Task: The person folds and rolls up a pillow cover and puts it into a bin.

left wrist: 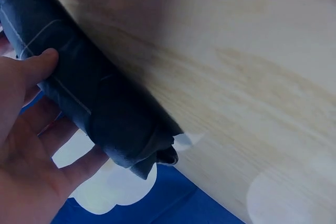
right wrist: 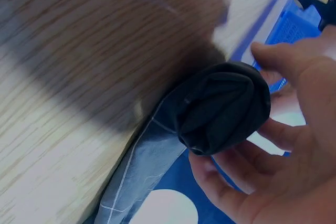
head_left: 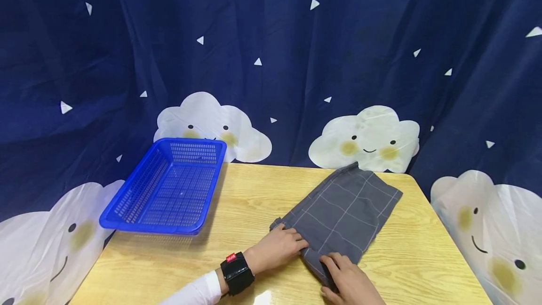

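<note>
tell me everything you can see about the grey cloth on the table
The grey cloth looks like thin, soft fabric, crossed by fine pale lines in a large check. It lies slantwise on the wooden table, its far part spread fairly flat with light wrinkles, reaching toward the back edge. Its near end is rolled up; the right wrist view shows the roll's bunched, layered end. The left hand and the right hand hold this roll.

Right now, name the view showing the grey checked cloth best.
Head view: the grey checked cloth shows nearly whole. The left wrist view shows only its rolled part; the right wrist view, the roll's end and a strip.
</note>
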`<move>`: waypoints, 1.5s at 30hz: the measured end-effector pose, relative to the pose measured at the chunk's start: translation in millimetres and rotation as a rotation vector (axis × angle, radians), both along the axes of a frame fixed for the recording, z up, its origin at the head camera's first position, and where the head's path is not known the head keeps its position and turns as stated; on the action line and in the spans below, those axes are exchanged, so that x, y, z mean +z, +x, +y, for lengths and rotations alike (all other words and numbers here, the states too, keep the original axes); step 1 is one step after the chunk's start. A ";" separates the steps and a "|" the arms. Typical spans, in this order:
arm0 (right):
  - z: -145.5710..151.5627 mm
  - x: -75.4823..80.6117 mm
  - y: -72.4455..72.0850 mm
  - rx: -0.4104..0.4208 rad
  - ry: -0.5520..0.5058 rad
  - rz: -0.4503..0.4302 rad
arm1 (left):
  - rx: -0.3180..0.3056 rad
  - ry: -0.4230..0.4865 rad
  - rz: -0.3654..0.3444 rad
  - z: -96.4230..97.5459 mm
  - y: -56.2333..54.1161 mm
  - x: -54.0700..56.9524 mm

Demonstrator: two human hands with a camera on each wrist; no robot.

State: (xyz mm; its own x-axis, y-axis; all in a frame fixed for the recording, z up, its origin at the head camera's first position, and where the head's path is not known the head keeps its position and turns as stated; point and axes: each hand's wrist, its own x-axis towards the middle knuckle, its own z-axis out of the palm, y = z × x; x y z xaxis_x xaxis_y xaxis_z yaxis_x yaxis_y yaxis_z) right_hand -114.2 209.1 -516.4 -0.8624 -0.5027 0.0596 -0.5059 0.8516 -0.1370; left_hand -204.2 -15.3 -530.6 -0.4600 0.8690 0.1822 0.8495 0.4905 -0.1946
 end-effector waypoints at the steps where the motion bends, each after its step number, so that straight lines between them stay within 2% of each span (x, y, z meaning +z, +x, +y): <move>1: -1.3 -0.2 0.3 0.008 0.005 0.013 | -0.002 -0.002 -0.006 -0.8 -0.5 0.9; 5: -5.0 -0.7 0.9 -0.014 0.019 0.003 | -0.010 0.001 -0.027 -2.3 -1.9 2.1; 11: -0.8 -0.3 -3.8 -0.024 -0.029 -0.123 | -0.026 0.076 -0.008 -1.8 -2.3 -0.4; 15: 7.0 0.0 -8.3 -0.039 -0.109 -0.231 | -0.045 0.147 0.004 0.0 -0.7 0.1; 18: 12.0 -0.8 -11.2 -0.049 -0.172 -0.300 | -0.038 0.164 0.008 1.6 0.9 -0.2; 23: 19.7 -4.7 -15.6 -0.021 -0.310 -0.383 | -0.023 0.122 0.008 0.9 3.6 -1.2; 27: 27.7 -7.4 -19.3 0.012 -0.489 -0.529 | -0.070 0.107 0.003 -0.7 7.5 1.6; 30: 33.3 -8.9 -21.9 0.015 -0.574 -0.610 | -0.105 0.102 0.014 -1.2 10.6 2.8; 36: 35.8 -7.8 -24.9 -0.021 -0.575 -0.623 | -0.094 0.067 0.058 1.0 9.6 -0.5; 45: 27.3 -2.4 -26.8 -0.132 -0.479 -0.520 | -0.102 0.064 0.058 0.0 -1.9 -5.8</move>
